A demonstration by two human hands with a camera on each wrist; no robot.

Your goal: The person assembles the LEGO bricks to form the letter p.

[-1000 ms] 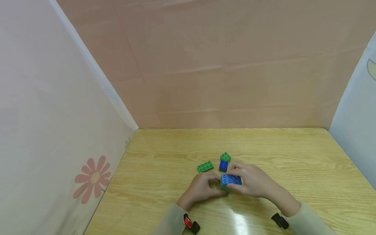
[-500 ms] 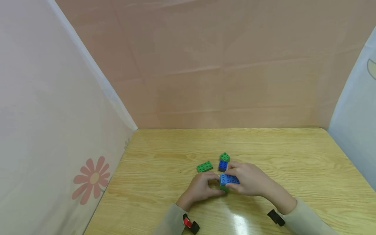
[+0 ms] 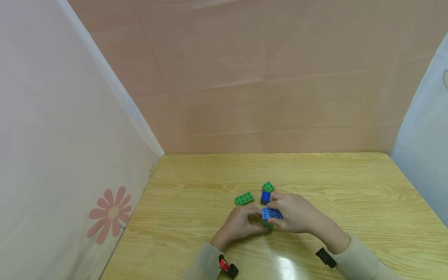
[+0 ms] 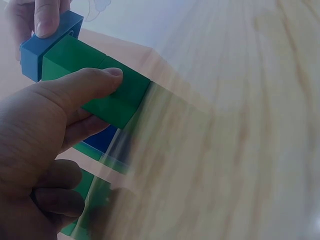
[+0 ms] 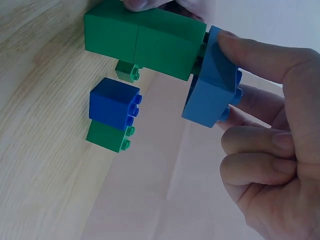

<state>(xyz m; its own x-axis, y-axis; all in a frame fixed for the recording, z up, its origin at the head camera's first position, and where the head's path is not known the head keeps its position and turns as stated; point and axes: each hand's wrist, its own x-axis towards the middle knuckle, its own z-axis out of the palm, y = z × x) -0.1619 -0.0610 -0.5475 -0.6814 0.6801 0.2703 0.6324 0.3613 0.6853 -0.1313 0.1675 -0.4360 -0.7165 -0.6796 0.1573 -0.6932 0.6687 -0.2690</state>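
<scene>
My left hand (image 3: 239, 223) pinches a stack of two green bricks (image 4: 120, 85) between thumb and fingers. Over its top end sits a light blue eight-stud brick (image 3: 270, 213), gripped by the thumb and fingers of my right hand (image 3: 297, 213). In the right wrist view a narrow gap with green studs shows between the blue brick (image 5: 210, 82) and the green stack (image 5: 145, 42). The blue brick overhangs the stack to one side. My right hand covers its right end in the head view.
Just beyond the hands are a dark blue brick (image 3: 265, 198) on a green one, a small green brick (image 3: 268, 187) behind, and a flat green eight-stud brick (image 3: 244, 198) to the left. The wooden table (image 3: 196, 175) meets cloth walls at back and sides.
My right hand has shifted slightly left and covers more of the light blue brick. My left hand and the loose bricks stay almost where they were.
</scene>
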